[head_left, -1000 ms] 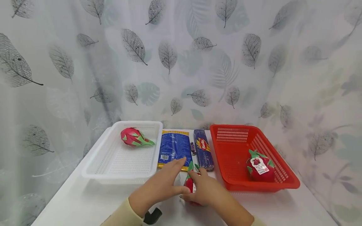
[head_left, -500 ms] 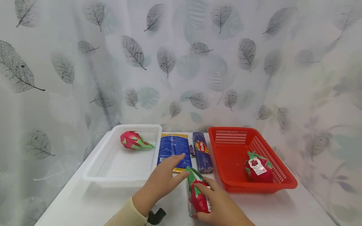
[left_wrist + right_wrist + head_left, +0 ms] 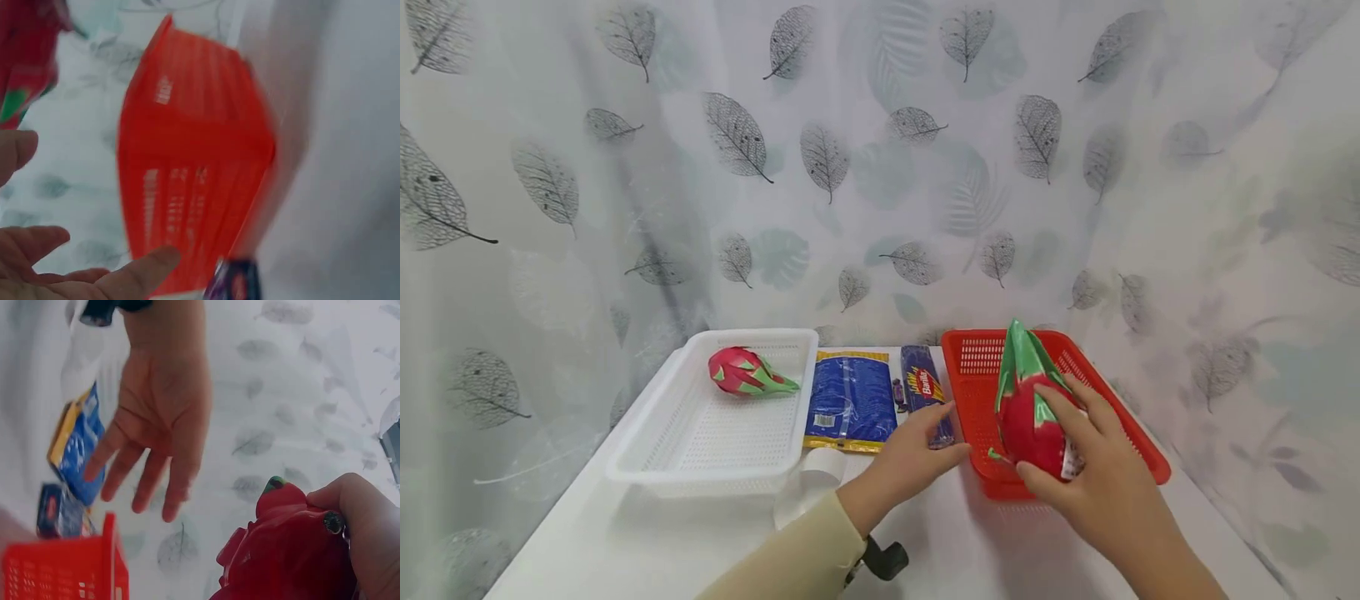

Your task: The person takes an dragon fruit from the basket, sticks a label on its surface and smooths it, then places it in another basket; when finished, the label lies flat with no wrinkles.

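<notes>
My right hand (image 3: 1108, 479) grips a pink dragon fruit (image 3: 1036, 423) with long green leaf tips, holding it above the red basket (image 3: 967, 408). A white label shows at the fruit's side, partly under the fingers. In the right wrist view the thumb presses against the dragon fruit (image 3: 287, 550). My left hand (image 3: 906, 458) reaches toward the basket's left edge, fingers spread and holding nothing; the right wrist view also shows this left hand (image 3: 165, 419) palm-on. Fruit and right hand block much of the basket's inside.
A white basket (image 3: 677, 437) on the left holds another dragon fruit (image 3: 741, 372). Between the baskets lie a blue packet (image 3: 850, 400) and a Barilla spaghetti pack (image 3: 921, 375). A white rounded object (image 3: 822, 465) stands near the white basket. A leaf-print curtain (image 3: 865, 167) hangs behind.
My right hand has lifted the dragon fruit off the table and carried it right, over the red basket. The left hand has moved right, off the blue packet. The basket's own fruit is now hidden.
</notes>
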Action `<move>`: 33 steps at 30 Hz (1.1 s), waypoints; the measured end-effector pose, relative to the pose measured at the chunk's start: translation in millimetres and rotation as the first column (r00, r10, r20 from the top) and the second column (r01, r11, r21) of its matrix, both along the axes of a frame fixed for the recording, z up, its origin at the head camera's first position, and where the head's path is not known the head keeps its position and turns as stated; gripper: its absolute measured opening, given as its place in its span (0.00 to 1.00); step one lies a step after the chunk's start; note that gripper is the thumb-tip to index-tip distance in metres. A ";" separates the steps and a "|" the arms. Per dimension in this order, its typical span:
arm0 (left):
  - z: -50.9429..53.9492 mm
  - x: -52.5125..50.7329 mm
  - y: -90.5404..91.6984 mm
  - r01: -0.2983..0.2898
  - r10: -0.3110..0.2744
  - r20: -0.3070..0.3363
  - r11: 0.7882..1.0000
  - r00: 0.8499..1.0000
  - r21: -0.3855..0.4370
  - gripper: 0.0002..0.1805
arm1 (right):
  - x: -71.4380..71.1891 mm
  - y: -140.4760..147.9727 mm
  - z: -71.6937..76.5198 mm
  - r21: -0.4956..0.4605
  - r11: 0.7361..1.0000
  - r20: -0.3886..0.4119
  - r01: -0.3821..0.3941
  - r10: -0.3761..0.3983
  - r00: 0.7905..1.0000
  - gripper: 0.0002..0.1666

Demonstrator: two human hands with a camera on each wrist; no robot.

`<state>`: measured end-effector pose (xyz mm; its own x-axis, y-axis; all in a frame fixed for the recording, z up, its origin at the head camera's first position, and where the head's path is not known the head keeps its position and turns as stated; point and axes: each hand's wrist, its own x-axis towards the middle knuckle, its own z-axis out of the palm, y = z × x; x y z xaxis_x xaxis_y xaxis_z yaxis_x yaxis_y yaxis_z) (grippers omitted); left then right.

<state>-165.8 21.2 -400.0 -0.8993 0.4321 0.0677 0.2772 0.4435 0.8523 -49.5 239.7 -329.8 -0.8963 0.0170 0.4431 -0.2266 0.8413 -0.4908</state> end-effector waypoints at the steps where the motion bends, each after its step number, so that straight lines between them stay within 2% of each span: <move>1: -1.7 -0.9 9.5 0.005 -0.006 0.027 1.000 1.000 0.009 0.44 | -6.9 3.8 2.1 0.009 1.000 -0.017 -0.005 0.005 1.000 0.55; 2: -3.8 -1.5 18.3 0.004 -0.005 0.054 1.000 0.999 0.017 0.47 | -14.2 7.2 3.8 0.026 1.000 -0.019 -0.007 0.008 1.000 0.54; 4: -8.4 -3.0 32.7 -0.010 0.007 0.103 0.999 0.995 0.036 0.52 | -29.7 13.4 6.4 0.055 0.998 0.025 -0.017 0.016 1.000 0.54; 7: -14.7 -3.9 46.4 -0.051 0.042 0.150 0.997 0.988 0.061 0.57 | -53.5 21.5 7.4 0.107 0.994 0.135 -0.035 0.021 0.991 0.55; 11: -18.2 -4.6 51.4 -0.090 0.074 0.171 0.992 0.982 0.086 0.61 | -83.0 30.2 7.3 0.166 0.983 0.242 -0.076 0.034 0.970 0.55; 14: -18.9 -5.1 51.1 -0.093 0.075 0.173 0.991 0.982 0.093 0.63 | -101.4 32.0 6.0 0.182 0.977 0.304 -0.108 0.048 0.951 0.54; 17: -21.1 -5.0 51.2 -0.091 0.070 0.191 0.990 0.979 0.105 0.64 | -115.3 30.2 3.5 0.173 0.974 0.390 -0.148 0.070 0.918 0.55; 21: -25.2 -3.8 53.9 -0.083 0.061 0.203 0.991 0.977 0.105 0.65 | -127.0 29.1 -1.9 0.188 0.961 0.494 -0.202 0.085 0.866 0.55; 24: -26.9 -2.5 56.3 -0.077 0.057 0.203 0.992 0.978 0.096 0.65 | -132.6 29.9 -7.5 0.224 0.948 0.541 -0.228 0.074 0.838 0.52; 28: -28.1 -1.2 58.4 -0.071 0.050 0.207 0.993 0.977 0.095 0.66 | -135.5 29.3 -18.2 0.263 0.939 0.584 -0.223 0.030 0.812 0.51; 33: -28.6 0.4 60.6 -0.065 0.045 0.214 0.994 0.976 0.091 0.65 | -132.6 26.1 -35.8 0.292 0.932 0.619 -0.217 -0.011 0.786 0.51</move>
<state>-165.4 81.8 -428.5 -0.9199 0.3823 -0.0876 0.0636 0.3659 0.9285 -182.1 265.8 -365.6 -0.9647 -0.1354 -0.2261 -0.0761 0.9645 -0.2529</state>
